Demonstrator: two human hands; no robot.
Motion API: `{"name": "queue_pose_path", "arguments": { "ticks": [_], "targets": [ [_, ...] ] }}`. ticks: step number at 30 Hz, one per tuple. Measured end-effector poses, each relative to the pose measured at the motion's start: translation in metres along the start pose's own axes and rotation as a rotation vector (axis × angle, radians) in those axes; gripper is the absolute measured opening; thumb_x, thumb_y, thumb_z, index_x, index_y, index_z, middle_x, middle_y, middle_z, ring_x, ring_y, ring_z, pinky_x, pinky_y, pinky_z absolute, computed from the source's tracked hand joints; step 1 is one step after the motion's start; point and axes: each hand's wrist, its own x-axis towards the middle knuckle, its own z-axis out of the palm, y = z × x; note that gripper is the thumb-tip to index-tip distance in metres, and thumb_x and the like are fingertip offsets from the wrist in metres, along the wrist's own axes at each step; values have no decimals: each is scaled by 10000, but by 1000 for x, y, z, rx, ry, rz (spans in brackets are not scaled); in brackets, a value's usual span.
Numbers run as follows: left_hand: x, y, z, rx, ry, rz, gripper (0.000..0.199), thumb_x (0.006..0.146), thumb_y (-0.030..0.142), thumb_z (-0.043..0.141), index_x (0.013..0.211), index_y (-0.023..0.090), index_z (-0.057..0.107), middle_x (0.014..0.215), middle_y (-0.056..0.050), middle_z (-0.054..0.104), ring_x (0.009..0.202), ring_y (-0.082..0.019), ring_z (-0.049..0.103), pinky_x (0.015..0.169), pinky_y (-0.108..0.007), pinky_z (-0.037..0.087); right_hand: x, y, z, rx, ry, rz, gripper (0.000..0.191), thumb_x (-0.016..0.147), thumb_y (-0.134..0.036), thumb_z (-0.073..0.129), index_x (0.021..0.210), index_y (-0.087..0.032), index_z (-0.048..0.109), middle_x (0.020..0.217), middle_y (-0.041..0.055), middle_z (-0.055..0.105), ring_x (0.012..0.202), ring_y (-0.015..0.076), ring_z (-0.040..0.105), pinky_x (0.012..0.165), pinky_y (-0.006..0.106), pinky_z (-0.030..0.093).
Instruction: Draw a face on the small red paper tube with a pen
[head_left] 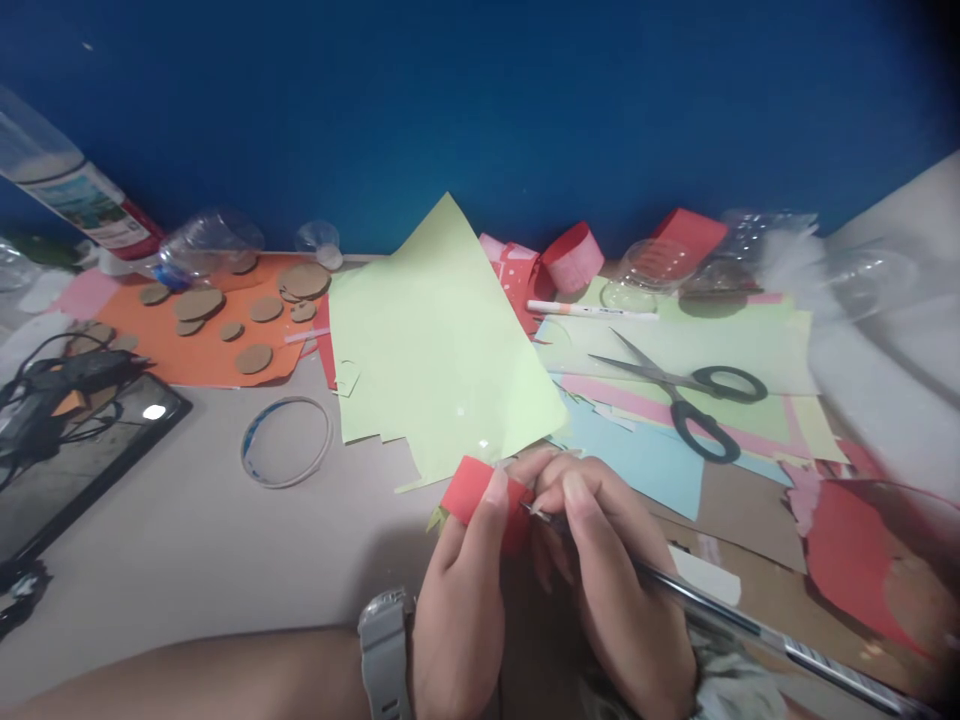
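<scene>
My left hand (pixel 461 590) pinches a small red paper piece (pixel 469 488) between thumb and fingers, just below a large light-green sheet (pixel 439 345). My right hand (pixel 622 590) grips a dark pen (pixel 750 625) whose tip touches the red piece at its right side. Both hands meet at the bottom middle of the view. A grey wristwatch (pixel 384 645) sits on my left wrist. A bit of green paper (pixel 437 518) peeks out under the red piece.
Black-handled scissors (pixel 686 390) lie on pastel sheets at right, a white marker (pixel 589 310) behind them. Cardboard discs (pixel 251 358) rest on orange paper at left. A tape ring (pixel 286 442), a glue gun (pixel 71 375), clear plastic cups and red paper rolls surround the area.
</scene>
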Motion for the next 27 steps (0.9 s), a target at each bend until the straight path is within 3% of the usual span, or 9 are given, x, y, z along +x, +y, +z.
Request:
{"name": "queue_pose_path", "arguments": {
  "ticks": [7, 10, 13, 19, 22, 25, 27],
  "targets": [
    [6, -3, -3, -33, -8, -37, 338, 1141, 646, 760, 1121, 340, 903, 1192, -97, 887, 1297, -393, 804, 1134, -484, 700, -1, 1, 0, 26, 15, 9, 418, 1232, -475, 777, 861, -284, 795, 925, 43, 783, 817, 224, 695, 686, 315, 584],
    [7, -4, -5, -49, -46, -41, 360, 1138, 672, 757, 1086, 344, 895, 1144, -101, 876, 1283, -396, 803, 1119, -477, 705, -2, 2, 0, 45, 31, 13, 431, 1222, -487, 784, 844, -280, 788, 909, 45, 779, 836, 234, 713, 710, 325, 607],
    [6, -3, -5, -55, -76, -48, 375, 1148, 660, 751, 1091, 313, 883, 1076, -102, 856, 1256, -391, 791, 1136, -485, 690, -2, 3, 1, 88, 33, 35, 436, 1221, -488, 770, 842, -274, 772, 890, 49, 772, 782, 236, 705, 634, 328, 566],
    [3, 1, -6, 14, 31, -108, 404, 1148, 667, 754, 1100, 287, 884, 1114, -104, 855, 1226, -391, 793, 1156, -521, 681, 2, 1, 4, 143, 11, 10, 440, 1210, -517, 785, 840, -279, 805, 894, 57, 794, 808, 247, 724, 668, 346, 583],
    [2, 2, -6, 27, 26, -52, 411, 1169, 674, 715, 1124, 302, 884, 1133, -97, 852, 1206, -373, 780, 1141, -504, 677, 4, -2, 7, 150, 30, 8, 443, 1191, -518, 797, 820, -277, 815, 872, 51, 795, 690, 218, 664, 566, 329, 515],
    [1, 0, -4, 23, 33, -29, 423, 1173, 686, 708, 1082, 306, 869, 1038, -83, 826, 1131, -353, 774, 1116, -485, 676, 4, -2, 9, 158, 29, 25, 440, 1185, -516, 785, 822, -269, 810, 877, 57, 803, 556, 183, 548, 444, 324, 378],
    [0, -1, -3, 22, 37, -22, 428, 1169, 694, 714, 1063, 309, 867, 981, -75, 811, 1080, -344, 772, 1107, -478, 679, 3, 0, 9, 159, 25, 18, 439, 1186, -518, 773, 825, -269, 797, 876, 60, 796, 545, 185, 538, 430, 330, 366]
  ]
}}
